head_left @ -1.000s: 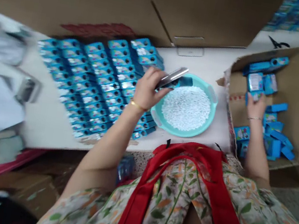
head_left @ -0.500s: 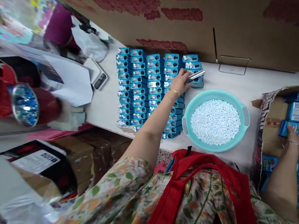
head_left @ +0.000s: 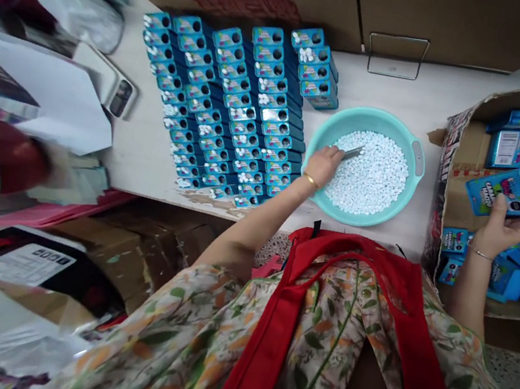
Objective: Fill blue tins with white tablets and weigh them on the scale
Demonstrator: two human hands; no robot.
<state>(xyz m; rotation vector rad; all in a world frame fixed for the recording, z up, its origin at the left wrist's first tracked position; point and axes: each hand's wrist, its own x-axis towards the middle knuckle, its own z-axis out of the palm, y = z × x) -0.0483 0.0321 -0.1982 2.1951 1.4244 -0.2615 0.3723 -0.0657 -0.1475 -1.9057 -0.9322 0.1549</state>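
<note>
Right of centre in the frame, the left hand (head_left: 323,165) grips a slim metal scoop (head_left: 352,152), fingers closed round its near end. Its tip is among white pellets (head_left: 377,182) that spread over the floor of a turquoise basin (head_left: 384,120) with a handle slot at its rim. At the right of the frame, the right hand (head_left: 505,231) grips a blue printed candy box (head_left: 507,191), thumb on the lettered face, fingers round the lower edge. The box is tilted above an open cardboard carton (head_left: 443,180), where more blue boxes (head_left: 508,148) lie loose.

Upper left of centre, blue boxes with round holes (head_left: 265,36) stand in close columns on the white table (head_left: 438,95); the rightmost column is the shortest at its upper end, with a gap of table between it and the basin. White pieces show on the tops of some boxes.

The moment looks like gathering pellets with one hand while picking out a box with the other. Any lift of the scoop seems to call for keeping it level, since small pellets could roll off. Moving the box calls for a light grip and clearance over the carton's wall. How full the scoop is cannot be told.
</note>
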